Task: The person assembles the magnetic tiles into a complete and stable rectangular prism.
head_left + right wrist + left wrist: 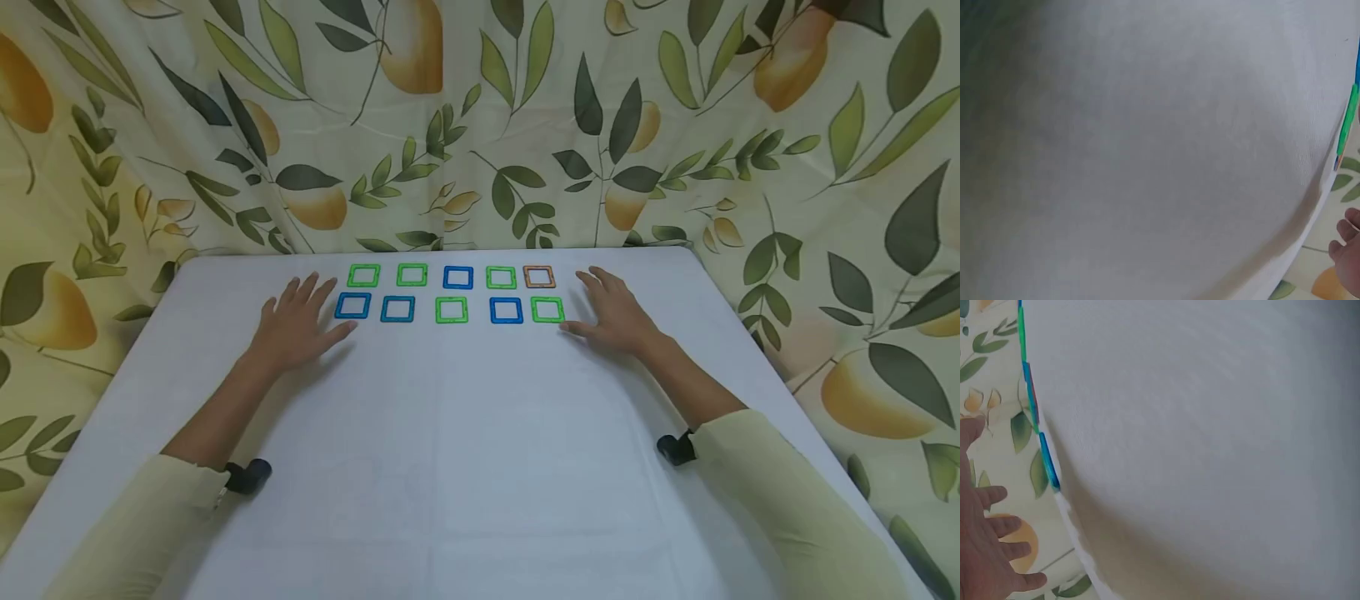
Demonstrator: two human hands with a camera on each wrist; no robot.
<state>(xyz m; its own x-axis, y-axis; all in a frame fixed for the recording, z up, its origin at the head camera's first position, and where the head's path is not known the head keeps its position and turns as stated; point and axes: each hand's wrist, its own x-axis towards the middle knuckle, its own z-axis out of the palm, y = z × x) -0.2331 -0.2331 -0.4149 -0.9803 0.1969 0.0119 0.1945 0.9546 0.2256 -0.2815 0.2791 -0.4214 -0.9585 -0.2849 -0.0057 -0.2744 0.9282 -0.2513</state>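
Several hollow square plastic frames lie flat in two rows at the far part of the table. The back row has green frames, a blue one and, at its right end, an orange frame (540,287). In the front row, blue and green frames alternate unevenly, from a blue frame (351,317) to a green frame (549,322). My left hand (288,329), fingers spread, is beside the rows' left end, its thumb near the blue frame. Opposite it, my right hand (621,317) spreads its fingers at the right end, thumb tip close to the green frame. Neither hand holds anything.
A white cloth covers the table (450,433). Behind it hangs a curtain (480,167) patterned with leaves and fruit. Black wrist cameras sit at the left cuff (187,479) and the right cuff (723,437). Both wrist views show the frames nearly edge-on.
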